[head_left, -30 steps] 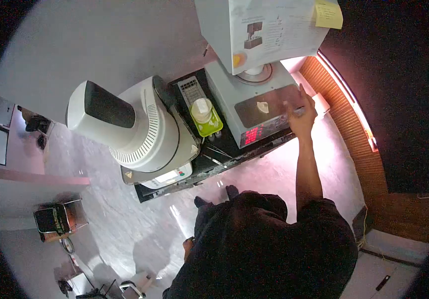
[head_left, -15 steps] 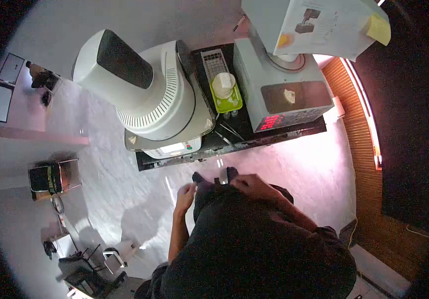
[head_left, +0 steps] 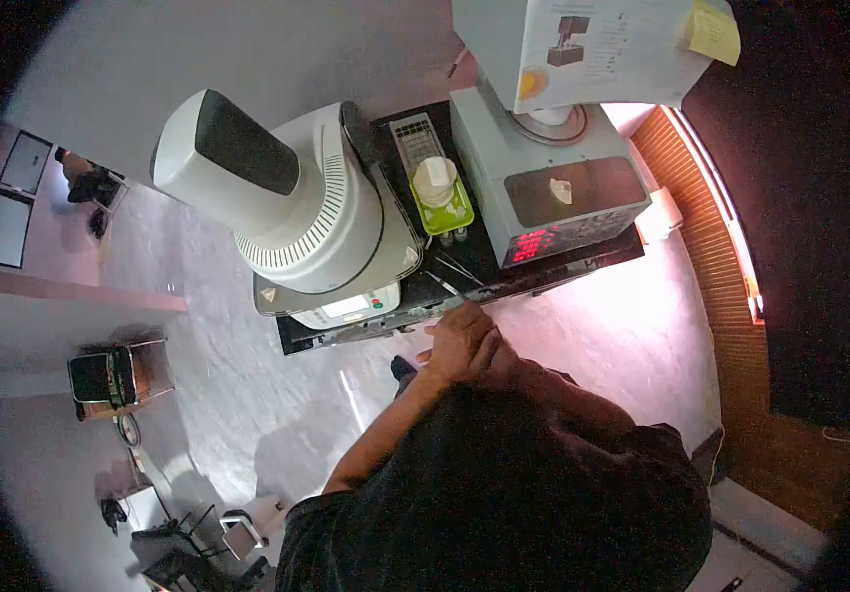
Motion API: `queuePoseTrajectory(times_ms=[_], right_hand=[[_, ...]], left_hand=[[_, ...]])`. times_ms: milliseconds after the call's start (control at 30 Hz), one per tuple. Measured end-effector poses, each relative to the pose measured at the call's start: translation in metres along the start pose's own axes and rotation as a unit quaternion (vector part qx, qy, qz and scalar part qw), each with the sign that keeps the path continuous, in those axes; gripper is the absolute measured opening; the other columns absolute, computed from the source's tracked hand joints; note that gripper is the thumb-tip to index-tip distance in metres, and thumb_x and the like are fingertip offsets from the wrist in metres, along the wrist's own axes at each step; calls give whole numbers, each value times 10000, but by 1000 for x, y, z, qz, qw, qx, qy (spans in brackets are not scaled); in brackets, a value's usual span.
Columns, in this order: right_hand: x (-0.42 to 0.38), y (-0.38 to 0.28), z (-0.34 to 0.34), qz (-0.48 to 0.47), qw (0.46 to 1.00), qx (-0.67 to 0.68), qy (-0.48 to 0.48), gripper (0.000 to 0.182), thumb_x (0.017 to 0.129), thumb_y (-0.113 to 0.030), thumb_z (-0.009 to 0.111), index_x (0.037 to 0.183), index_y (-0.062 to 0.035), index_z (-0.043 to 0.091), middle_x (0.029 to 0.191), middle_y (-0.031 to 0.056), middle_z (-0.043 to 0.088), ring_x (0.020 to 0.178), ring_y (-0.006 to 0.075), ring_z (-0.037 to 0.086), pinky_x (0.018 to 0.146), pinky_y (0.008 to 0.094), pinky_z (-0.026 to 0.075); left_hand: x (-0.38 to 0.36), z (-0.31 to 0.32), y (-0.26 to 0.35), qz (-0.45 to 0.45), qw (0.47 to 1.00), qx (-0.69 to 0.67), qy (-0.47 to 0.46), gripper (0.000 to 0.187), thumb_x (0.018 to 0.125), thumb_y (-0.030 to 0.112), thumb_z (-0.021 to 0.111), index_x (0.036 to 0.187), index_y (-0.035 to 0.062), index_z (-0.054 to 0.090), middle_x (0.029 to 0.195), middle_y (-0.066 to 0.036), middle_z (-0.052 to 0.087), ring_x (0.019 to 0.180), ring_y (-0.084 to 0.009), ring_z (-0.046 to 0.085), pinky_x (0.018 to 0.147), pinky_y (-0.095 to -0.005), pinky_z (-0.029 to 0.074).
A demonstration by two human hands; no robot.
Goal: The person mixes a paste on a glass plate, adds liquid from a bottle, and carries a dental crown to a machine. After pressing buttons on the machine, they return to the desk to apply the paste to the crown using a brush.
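My left hand (head_left: 456, 342) and my right hand (head_left: 494, 361) meet in front of my dark shirt, just short of the table's front edge. The left hand's fingers curl inward against the right, and its thumb side faces left. The right hand's fingers are mostly hidden, with the hand bent in close to the left one. What lies between the hands, if anything, cannot be seen. Beyond them, tweezers (head_left: 456, 266) and a slim pen-like tool (head_left: 445, 285) lie on the black table (head_left: 484, 281).
A white rounded machine (head_left: 296, 212) with a screen stands on the left. A grey machine (head_left: 573, 212) with red digits stands on the right, papers (head_left: 602, 54) hanging above it. Between them sits a green tray (head_left: 452, 217) holding white round pieces. A chair (head_left: 119, 375) stands far left.
My left hand has moved right and up to meet my right hand; they were apart before. The view has shifted slightly, and the machines and table have not been moved.
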State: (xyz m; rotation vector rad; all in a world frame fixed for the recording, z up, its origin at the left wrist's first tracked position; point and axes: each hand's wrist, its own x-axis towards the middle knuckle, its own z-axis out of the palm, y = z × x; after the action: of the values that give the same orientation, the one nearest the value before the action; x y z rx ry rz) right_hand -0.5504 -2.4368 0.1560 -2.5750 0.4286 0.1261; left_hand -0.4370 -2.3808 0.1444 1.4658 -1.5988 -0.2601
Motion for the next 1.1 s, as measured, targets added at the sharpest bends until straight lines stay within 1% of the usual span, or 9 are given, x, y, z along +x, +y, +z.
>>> queuePoseTrajectory(times_ms=[133, 400, 500, 567, 700, 767, 833, 900, 1100], right_hand=[[-5, -5, -7, -23, 973, -228, -13, 558, 972, -526, 699, 1287, -67, 666, 1176, 140, 730, 1111, 295, 703, 997, 391, 549], [1, 23, 20, -43, 962, 259, -70, 541, 973, -507, 703, 1317, -94, 643, 1276, 126, 705, 1186, 295, 674, 1044, 418, 540], [6, 34, 59, 19, 681, 728, -71, 480, 1022, -436, 656, 1340, -82, 598, 1322, 131, 669, 1229, 294, 650, 1065, 449, 526], [4, 26, 15, 207, 310, 909, -187, 590, 1046, -432, 632, 1459, -31, 506, 1382, 147, 638, 1240, 292, 644, 1112, 462, 494], [6, 25, 17, 157, 492, 849, -111, 431, 1079, -326, 585, 1349, 9, 602, 1222, 159, 682, 1105, 256, 666, 989, 420, 529], [18, 30, 12, 197, 521, 830, -39, 372, 1079, -294, 585, 1269, 14, 665, 1047, 133, 712, 932, 212, 680, 858, 358, 548], [26, 43, 8, 141, 594, 790, 55, 353, 1077, -307, 572, 1174, 5, 708, 814, 64, 631, 713, 167, 583, 658, 331, 436], [28, 43, -19, 173, 636, 741, 128, 318, 1085, -284, 593, 1075, 4, 728, 651, 5, 513, 577, 123, 451, 559, 294, 364], [26, 83, -19, 169, 772, 464, 399, 337, 1071, -340, 623, 1005, -26, 724, 767, 31, 592, 687, 154, 551, 668, 323, 456]], left_hand=[[-7, 3, -5, -78, 997, -6, -14, 167, 922, 196, 651, 880, 34, 648, 842, -202, 616, 820, -451, 619, 711, -545, 478], [-24, 0, -30, -164, 986, -4, -34, 339, 1022, 338, 556, 972, 27, 682, 916, -234, 689, 881, -472, 666, 759, -538, 516], [-42, -3, -39, -190, 981, 9, -29, 330, 1012, 336, 576, 987, 25, 685, 926, -232, 695, 884, -471, 669, 754, -540, 524], [-73, 3, -61, -261, 963, -67, 3, 352, 1024, 340, 570, 1005, 12, 695, 948, -240, 711, 889, -462, 687, 756, -527, 538], [-135, -7, -82, -519, 851, -69, 45, 417, 1096, 372, 551, 996, -3, 702, 866, -167, 707, 852, -239, 738, 744, -458, 556], [-258, 3, -140, -576, 812, 85, -51, 404, 1012, 357, 621, 879, -10, 726, 816, -230, 743, 770, -366, 751, 667, -442, 543], [-425, -9, -171, -342, 816, 306, -351, 215, 860, 251, 702, 857, 40, 743, 783, -185, 736, 757, -375, 736, 683, -520, 574], [-445, -50, -91, -203, 881, 286, -318, 261, 904, 310, 657, 924, 85, 789, 907, -167, 778, 824, -387, 747, 708, -535, 592], [-507, -67, -46, -484, 754, 221, -385, 364, 947, 451, 598, 948, 147, 799, 941, -157, 786, 880, -349, 750, 775, -506, 590]])
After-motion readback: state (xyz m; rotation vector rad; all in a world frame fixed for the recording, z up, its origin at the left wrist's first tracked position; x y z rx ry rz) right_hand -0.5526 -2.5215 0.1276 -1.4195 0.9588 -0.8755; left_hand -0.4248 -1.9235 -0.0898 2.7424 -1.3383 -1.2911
